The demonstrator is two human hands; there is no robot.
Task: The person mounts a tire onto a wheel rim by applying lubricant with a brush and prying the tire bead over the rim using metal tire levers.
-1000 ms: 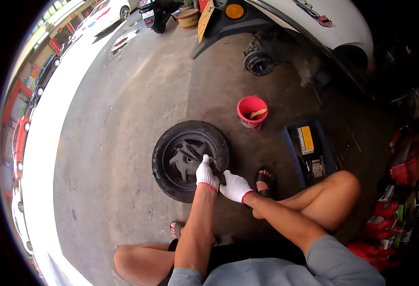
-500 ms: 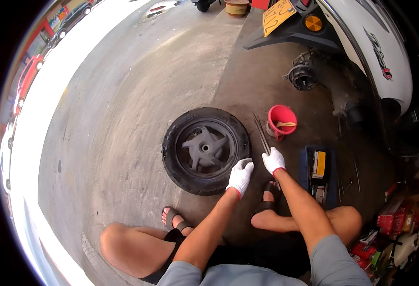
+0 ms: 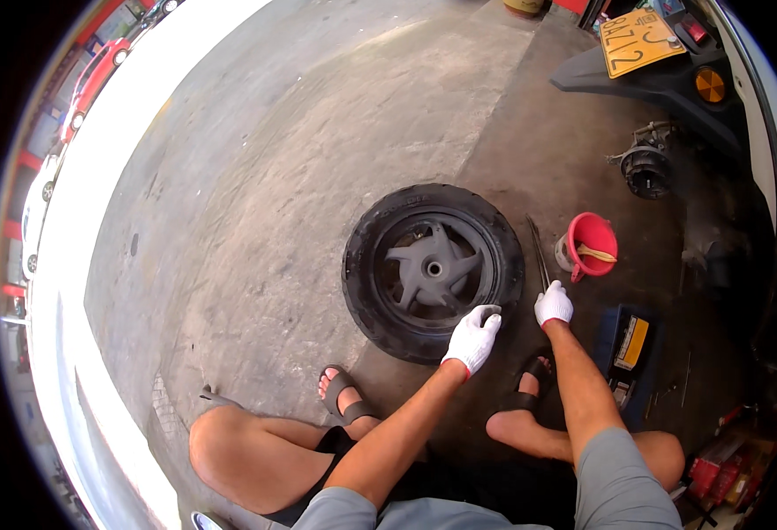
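A scooter wheel (image 3: 438, 225) with a black tyre and grey star-shaped spokes lies flat on the floor before me. Over its near right edge is my left hand (image 3: 474, 340), in a white knit glove. Its fingers are closed on a small grey piece (image 3: 492, 310) whose kind I cannot make out. My right hand (image 3: 554, 305), gloved alike, is closed around long thin metal tyre levers (image 3: 539, 250). They point away from me between the tyre and a red bucket (image 3: 593, 231) with a brush-like handle (image 3: 597, 254) in it.
A blue tray (image 3: 614, 340) with a yellow-labelled box (image 3: 631, 343) sits to the right, beside thin rods on the floor. A scooter's rear (image 3: 653, 97) with a yellow plate stands at the far right. Red items (image 3: 724, 473) crowd the lower right. My sandalled feet flank the near floor.
The whole view has shifted, moving the wheel, bucket and scooter rightward in the picture. Both hands keep their grips; the left remains by the tyre's near right edge.
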